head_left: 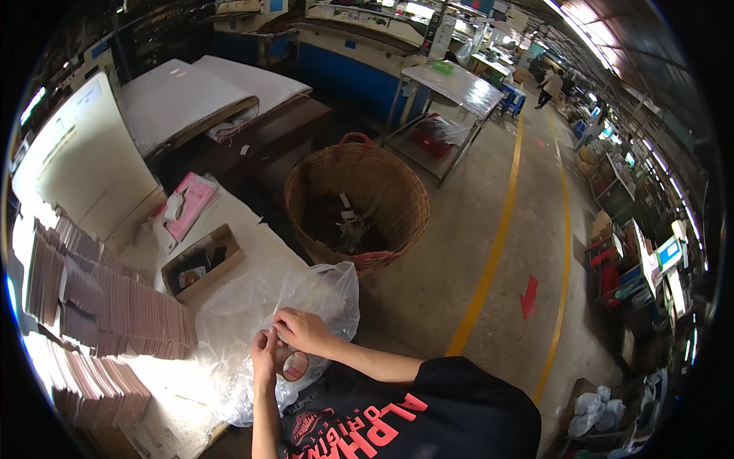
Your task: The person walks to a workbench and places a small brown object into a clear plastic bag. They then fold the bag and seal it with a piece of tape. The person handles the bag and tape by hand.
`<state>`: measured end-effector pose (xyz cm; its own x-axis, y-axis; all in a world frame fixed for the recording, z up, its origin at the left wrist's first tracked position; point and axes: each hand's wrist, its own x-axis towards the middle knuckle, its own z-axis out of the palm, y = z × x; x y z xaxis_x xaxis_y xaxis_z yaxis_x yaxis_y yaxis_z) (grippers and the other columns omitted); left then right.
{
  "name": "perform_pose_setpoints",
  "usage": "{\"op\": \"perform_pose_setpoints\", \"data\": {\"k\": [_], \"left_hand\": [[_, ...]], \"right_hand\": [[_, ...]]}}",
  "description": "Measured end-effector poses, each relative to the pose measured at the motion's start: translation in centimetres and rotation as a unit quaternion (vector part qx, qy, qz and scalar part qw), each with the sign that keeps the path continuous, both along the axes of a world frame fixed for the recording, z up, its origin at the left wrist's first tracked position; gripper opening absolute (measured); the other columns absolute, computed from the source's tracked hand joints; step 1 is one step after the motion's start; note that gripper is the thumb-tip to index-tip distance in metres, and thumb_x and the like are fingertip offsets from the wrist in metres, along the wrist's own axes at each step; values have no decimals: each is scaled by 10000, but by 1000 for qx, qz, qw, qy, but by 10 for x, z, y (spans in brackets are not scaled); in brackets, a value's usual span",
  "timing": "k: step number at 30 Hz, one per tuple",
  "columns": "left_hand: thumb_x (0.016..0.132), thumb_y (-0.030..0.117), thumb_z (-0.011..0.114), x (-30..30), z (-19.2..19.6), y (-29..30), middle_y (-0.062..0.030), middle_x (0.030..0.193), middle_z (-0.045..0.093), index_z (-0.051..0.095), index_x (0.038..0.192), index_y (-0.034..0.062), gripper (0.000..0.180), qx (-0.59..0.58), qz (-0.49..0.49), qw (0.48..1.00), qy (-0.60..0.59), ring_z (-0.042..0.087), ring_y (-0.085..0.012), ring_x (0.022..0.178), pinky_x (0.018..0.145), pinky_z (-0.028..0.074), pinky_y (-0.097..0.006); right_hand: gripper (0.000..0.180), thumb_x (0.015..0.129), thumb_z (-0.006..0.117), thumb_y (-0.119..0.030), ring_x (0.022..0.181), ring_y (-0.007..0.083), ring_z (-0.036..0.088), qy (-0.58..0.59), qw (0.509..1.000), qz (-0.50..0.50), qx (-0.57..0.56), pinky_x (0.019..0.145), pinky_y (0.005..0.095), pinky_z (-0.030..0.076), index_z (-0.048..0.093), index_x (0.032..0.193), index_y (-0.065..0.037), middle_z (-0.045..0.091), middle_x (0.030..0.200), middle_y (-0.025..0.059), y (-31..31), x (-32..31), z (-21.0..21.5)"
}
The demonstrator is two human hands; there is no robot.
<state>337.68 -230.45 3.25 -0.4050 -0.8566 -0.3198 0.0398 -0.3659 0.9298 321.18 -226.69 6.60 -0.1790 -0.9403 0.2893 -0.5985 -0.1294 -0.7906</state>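
My left hand [264,350] and my right hand [300,330] meet in front of me, fingertips pinched together almost touching. Whatever lies between the fingers is too small to make out. Just below them, between my wrists, is a roll of tape [295,366] with a brown ring; whether it hangs from my fingers or rests on something, I cannot tell. A large, crumpled clear plastic bag [237,317] spreads under and around both hands, over the table's near edge. To the left stand tall stacks of brownish cut sheets [141,317].
An open cardboard box [201,264] with small items lies beyond the bag, near a pink packet [189,205]. A wicker basket [413,203] holding scraps stands on the floor past the table. Farther off are a metal table [466,88] and a yellow-lined aisle [497,252].
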Motion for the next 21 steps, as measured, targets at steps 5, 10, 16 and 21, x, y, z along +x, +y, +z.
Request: {"op": "perform_pose_setpoints", "data": {"k": [5,10,16,21], "left_hand": [[1081,286,645,-6,2,0,-40,814,688,650,862,44,326,-12,10,999,-32,597,-102,736,687,478,-267],[1068,246,651,-6,6,2,-20,797,679,663,858,44,292,-10,14,999,-39,595,-97,741,674,479,-273],[1037,212,677,-2,3,6,-7,776,684,703,874,34,243,-79,17,991,-108,605,-89,724,666,496,-282],[1030,195,676,-15,6,9,-25,745,693,695,867,15,243,-48,28,996,-66,628,-87,715,678,510,-278]], "right_hand": [[152,991,669,-221,856,383,723,12,1000,-13,18,698,477,569,645,1005,-71,728,963,122,2,-1,-4],[154,989,669,-234,859,388,722,23,999,-38,10,700,486,567,649,1002,-82,731,962,119,1,-2,-1],[123,951,709,-245,867,387,724,29,992,-76,94,732,502,565,705,972,-124,748,922,120,-2,6,0],[79,934,732,-160,820,363,723,32,995,-85,36,697,468,557,696,943,-90,742,887,123,-4,0,5]]}}
